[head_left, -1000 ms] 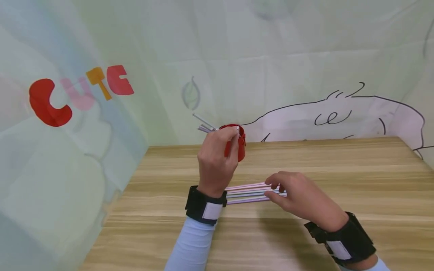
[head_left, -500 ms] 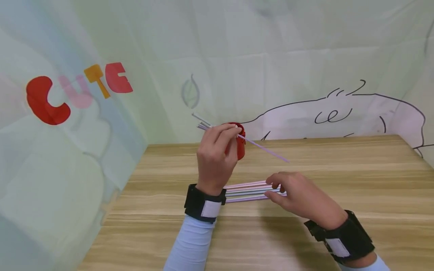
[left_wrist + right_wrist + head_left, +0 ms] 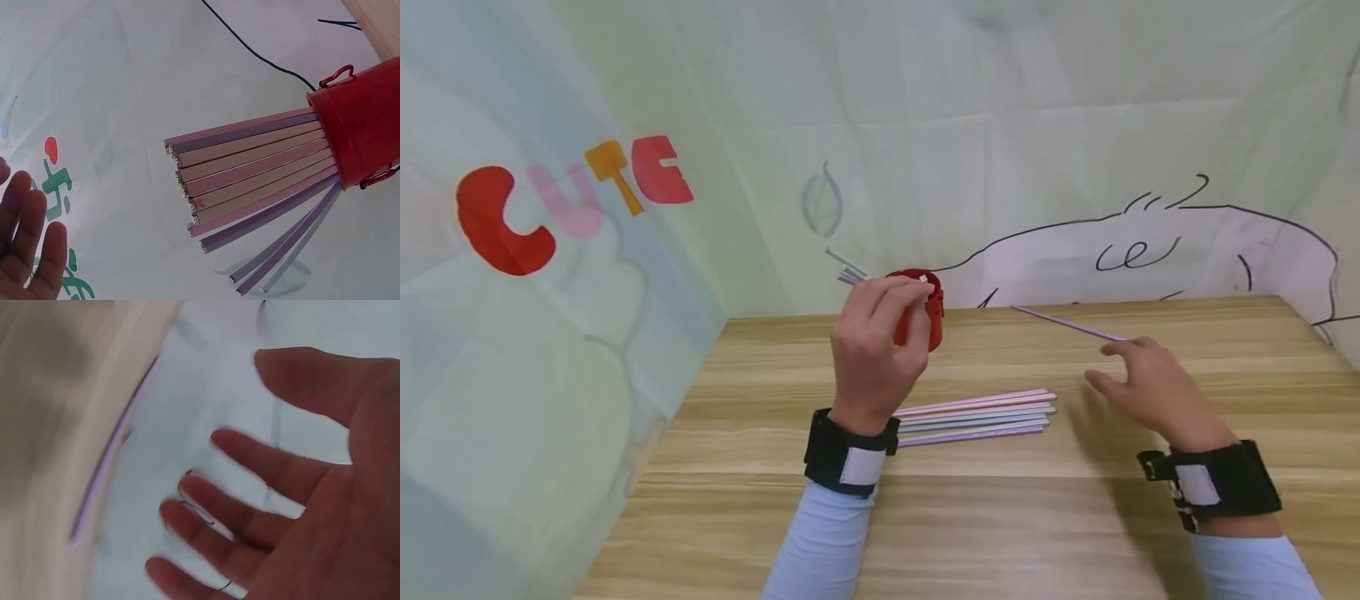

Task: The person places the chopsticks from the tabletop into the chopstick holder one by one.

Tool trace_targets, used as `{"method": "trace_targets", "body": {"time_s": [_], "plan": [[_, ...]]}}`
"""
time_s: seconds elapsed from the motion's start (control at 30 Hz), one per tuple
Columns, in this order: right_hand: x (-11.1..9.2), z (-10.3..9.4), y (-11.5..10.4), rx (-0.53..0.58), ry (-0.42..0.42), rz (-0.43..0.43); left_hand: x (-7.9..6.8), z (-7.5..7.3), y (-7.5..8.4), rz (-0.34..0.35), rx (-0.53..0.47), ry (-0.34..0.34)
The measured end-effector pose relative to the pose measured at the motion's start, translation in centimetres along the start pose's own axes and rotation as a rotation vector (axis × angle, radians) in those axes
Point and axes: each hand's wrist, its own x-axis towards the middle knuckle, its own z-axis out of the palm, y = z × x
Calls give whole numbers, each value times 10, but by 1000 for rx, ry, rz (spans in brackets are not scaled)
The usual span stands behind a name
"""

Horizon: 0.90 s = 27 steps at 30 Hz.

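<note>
In the head view my left hand [image 3: 878, 354] is raised in front of a small red bucket [image 3: 936, 327], hiding much of it. Thin coloured sticks [image 3: 256, 164] fan out of the bucket's mouth in the left wrist view; my left fingers [image 3: 53, 256] stay apart from them, loosely bent. One purple stick [image 3: 1067, 323] lies alone by the table's back edge. My right hand [image 3: 1157, 390] hovers near that stick's right end, fingers spread and holding nothing, as the right wrist view also shows. A row of pastel sticks [image 3: 977, 414] lies on the table between my hands.
A wooden table [image 3: 970, 517] runs back to a printed cloth backdrop [image 3: 880, 100], which hangs behind it and along the left. The bucket stands near the table's back edge.
A purple stick came into sight slanting down from the bucket area, then shifted right to the back edge. My right hand moved right and away from the row of sticks. The left stayed nearly still.
</note>
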Motion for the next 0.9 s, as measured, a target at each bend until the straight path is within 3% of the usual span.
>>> {"method": "trace_targets", "body": {"time_s": [0.13, 0.23, 0.5, 0.73, 0.9], "plan": [[-2, -9, 65, -2, -95, 125, -1, -1, -1, 6, -4, -14], [-5, -14, 93, 8, -146, 152, -2, 0, -1, 10, -17, -20], [17, -13, 111, 16, -203, 157, -1, -2, -4, 1, -7, -16], [38, -3, 124, -33, -175, 65, -1, -3, -6, -4, -9, -8], [52, 1, 120, -51, -166, 55, 0, -3, -10, -4, -7, -23]]}}
